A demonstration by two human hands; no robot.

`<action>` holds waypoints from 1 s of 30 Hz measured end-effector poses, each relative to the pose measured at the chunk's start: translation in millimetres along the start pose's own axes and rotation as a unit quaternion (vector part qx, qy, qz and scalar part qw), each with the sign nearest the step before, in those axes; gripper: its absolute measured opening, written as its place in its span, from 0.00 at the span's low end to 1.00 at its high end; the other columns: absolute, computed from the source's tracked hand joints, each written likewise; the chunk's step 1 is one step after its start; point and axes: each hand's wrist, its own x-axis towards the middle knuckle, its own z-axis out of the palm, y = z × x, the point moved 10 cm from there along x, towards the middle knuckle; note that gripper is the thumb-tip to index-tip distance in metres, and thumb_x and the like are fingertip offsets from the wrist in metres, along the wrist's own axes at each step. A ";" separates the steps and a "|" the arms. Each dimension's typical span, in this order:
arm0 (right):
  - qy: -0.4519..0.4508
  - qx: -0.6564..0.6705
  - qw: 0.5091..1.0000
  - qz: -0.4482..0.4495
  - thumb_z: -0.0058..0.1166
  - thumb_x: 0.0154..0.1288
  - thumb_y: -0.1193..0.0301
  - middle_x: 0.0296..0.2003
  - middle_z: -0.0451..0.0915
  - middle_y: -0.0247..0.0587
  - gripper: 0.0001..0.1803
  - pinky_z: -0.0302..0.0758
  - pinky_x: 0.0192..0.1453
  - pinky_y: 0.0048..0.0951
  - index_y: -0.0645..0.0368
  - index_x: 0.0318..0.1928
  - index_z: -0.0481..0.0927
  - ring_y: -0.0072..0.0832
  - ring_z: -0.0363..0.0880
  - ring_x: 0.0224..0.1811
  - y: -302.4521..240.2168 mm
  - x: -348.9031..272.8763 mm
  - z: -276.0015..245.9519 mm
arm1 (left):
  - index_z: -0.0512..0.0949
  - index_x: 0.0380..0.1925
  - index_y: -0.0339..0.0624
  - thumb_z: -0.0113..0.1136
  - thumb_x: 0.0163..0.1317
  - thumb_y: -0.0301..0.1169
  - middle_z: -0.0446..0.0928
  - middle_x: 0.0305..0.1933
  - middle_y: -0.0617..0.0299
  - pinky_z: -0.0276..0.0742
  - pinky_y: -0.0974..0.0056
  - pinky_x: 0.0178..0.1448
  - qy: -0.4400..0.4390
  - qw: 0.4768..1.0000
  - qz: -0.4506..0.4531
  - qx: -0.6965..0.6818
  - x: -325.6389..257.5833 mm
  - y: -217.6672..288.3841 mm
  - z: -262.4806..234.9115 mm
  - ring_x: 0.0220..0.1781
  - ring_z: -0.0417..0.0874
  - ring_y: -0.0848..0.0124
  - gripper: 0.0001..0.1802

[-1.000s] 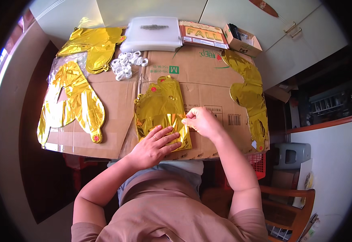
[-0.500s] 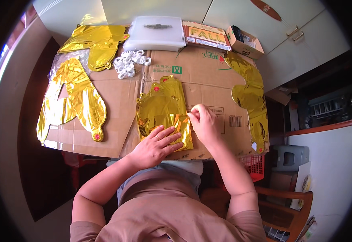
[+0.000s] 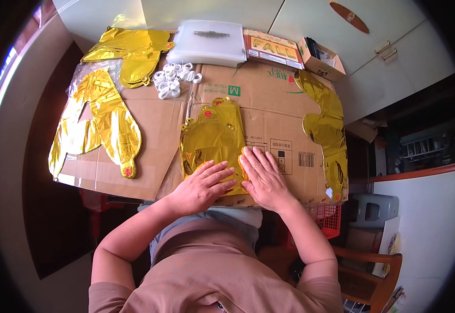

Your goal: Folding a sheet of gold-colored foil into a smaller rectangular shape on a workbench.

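In front of me a folded gold foil balloon (image 3: 214, 138) lies flat on the cardboard, with small tabs along its far end and a red mark near the top. My left hand (image 3: 202, 187) rests palm down across its near left part, fingers spread, a ring on one finger. Along its right edge lies my right hand (image 3: 263, 180), flat with the fingers stretched out, partly on the foil and partly over the cardboard. Neither hand grips anything. The foil's near edge is partly hidden under both hands.
Cardboard (image 3: 157, 141) covers the table. Letter-shaped gold balloons lie left (image 3: 100, 122) and right (image 3: 325, 130); more gold foil (image 3: 128, 52) sits at the far left. Coiled white ribbons (image 3: 173, 81), a stack of clear bags (image 3: 209, 44), printed packs (image 3: 274, 49) and a small box (image 3: 323, 60) stand behind.
My right hand has gone from pinching the foil's right edge to lying flat along it, lower down. My left hand stays on the foil. The view has shifted slightly.
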 end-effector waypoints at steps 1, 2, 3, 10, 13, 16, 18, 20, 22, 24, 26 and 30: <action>-0.004 -0.001 1.000 -0.004 0.52 0.73 0.57 0.77 0.57 0.49 0.36 0.47 0.82 0.51 0.61 0.74 0.62 0.45 0.53 0.80 0.6 0.5 0.8 | 0.77 0.62 0.47 0.64 0.58 0.25 0.73 0.68 0.53 0.63 0.43 0.76 0.022 0.999 -0.003 -0.025 0.0 -1.0 -6.4 0.73 0.71 0.51 0.28; -0.007 0.005 1.000 0.000 0.52 0.73 0.57 0.77 0.57 0.49 0.36 0.47 0.82 0.51 0.61 0.74 0.62 0.44 0.53 0.80 2.1 0.6 -0.6 | 0.78 0.60 0.46 0.64 0.57 0.24 0.74 0.67 0.52 0.65 0.43 0.75 0.044 0.998 -0.005 -0.050 -0.1 -2.3 -13.9 0.72 0.71 0.51 0.28; -0.010 0.014 1.000 0.004 0.52 0.73 0.57 0.77 0.57 0.50 0.36 0.47 0.82 0.51 0.62 0.74 0.62 0.44 0.53 0.80 2.9 0.9 -2.1 | 0.79 0.59 0.44 0.65 0.56 0.23 0.75 0.65 0.51 0.66 0.43 0.75 0.065 0.995 -0.008 -0.075 -0.1 -3.3 -23.1 0.71 0.72 0.50 0.27; 0.039 0.042 0.998 0.018 0.52 0.74 0.56 0.78 0.55 0.52 0.38 0.45 0.82 0.53 0.63 0.75 0.59 0.45 0.51 0.81 -10.8 12.2 -18.3 | 0.80 0.55 0.40 0.64 0.57 0.22 0.77 0.60 0.51 0.68 0.44 0.74 0.107 0.989 -0.069 0.072 -19.0 1.4 -42.9 0.68 0.75 0.52 0.23; 0.033 0.033 0.998 0.032 0.50 0.75 0.55 0.79 0.51 0.52 0.40 0.42 0.82 0.54 0.64 0.77 0.55 0.46 0.47 0.82 -22.4 24.9 -7.2 | 0.76 0.59 0.37 0.65 0.59 0.26 0.74 0.66 0.49 0.64 0.45 0.76 0.095 0.982 -0.105 0.126 -22.7 -10.1 -28.8 0.72 0.72 0.51 0.26; 0.019 0.002 0.999 0.049 0.48 0.75 0.51 0.80 0.47 0.53 0.43 0.39 0.83 0.54 0.65 0.78 0.51 0.45 0.44 0.83 -18.0 29.3 14.1 | 0.70 0.67 0.35 0.64 0.61 0.33 0.67 0.73 0.46 0.55 0.45 0.80 0.061 0.973 -0.169 0.145 -28.7 -22.0 -22.2 0.77 0.64 0.49 0.33; 0.011 -0.004 0.999 0.049 0.47 0.75 0.49 0.80 0.46 0.53 0.44 0.38 0.83 0.54 0.65 0.78 0.50 0.45 0.43 0.83 -15.9 30.1 18.9 | 0.68 0.68 0.34 0.64 0.61 0.35 0.64 0.75 0.45 0.53 0.45 0.80 0.055 0.971 -0.188 0.134 -31.8 -23.5 -23.9 0.78 0.62 0.49 0.35; 0.002 -0.008 0.999 0.049 0.46 0.75 0.48 0.80 0.45 0.53 0.45 0.37 0.83 0.54 0.65 0.78 0.49 0.44 0.42 0.83 -15.6 31.7 21.6 | 0.65 0.70 0.33 0.62 0.63 0.38 0.61 0.77 0.43 0.50 0.45 0.81 0.048 0.969 -0.205 0.129 -34.8 -27.3 -22.5 0.80 0.59 0.48 0.37; -0.008 -0.014 0.999 0.049 0.46 0.75 0.47 0.80 0.45 0.53 0.46 0.37 0.83 0.54 0.65 0.79 0.48 0.44 0.41 0.83 -14.5 33.2 22.5 | 0.65 0.70 0.33 0.62 0.63 0.39 0.61 0.77 0.43 0.48 0.45 0.82 0.043 0.964 -0.224 0.135 -37.7 -29.1 -22.8 0.80 0.58 0.48 0.38; -0.007 -0.016 0.999 0.048 0.46 0.74 0.46 0.80 0.45 0.53 0.46 0.37 0.83 0.55 0.65 0.79 0.48 0.45 0.41 0.83 -15.2 33.1 22.4 | 0.65 0.70 0.33 0.62 0.63 0.41 0.60 0.78 0.44 0.47 0.44 0.82 0.039 0.962 -0.233 0.138 -40.6 -29.9 -23.1 0.81 0.57 0.48 0.38; -0.009 -0.014 0.999 0.047 0.44 0.75 0.45 0.80 0.44 0.54 0.47 0.36 0.83 0.55 0.64 0.79 0.47 0.46 0.41 0.83 -15.4 32.8 23.0 | 0.65 0.71 0.33 0.62 0.63 0.42 0.60 0.78 0.44 0.45 0.44 0.82 0.036 0.962 -0.232 0.140 -44.6 -31.0 -24.5 0.81 0.56 0.48 0.39; -0.012 -0.006 0.999 0.046 0.42 0.76 0.45 0.80 0.43 0.56 0.46 0.36 0.83 0.56 0.63 0.80 0.44 0.48 0.40 0.83 -14.8 32.5 24.4 | 0.65 0.71 0.34 0.61 0.64 0.45 0.60 0.78 0.48 0.46 0.44 0.82 0.040 0.957 -0.229 0.173 -51.7 -31.4 -38.2 0.82 0.56 0.53 0.39</action>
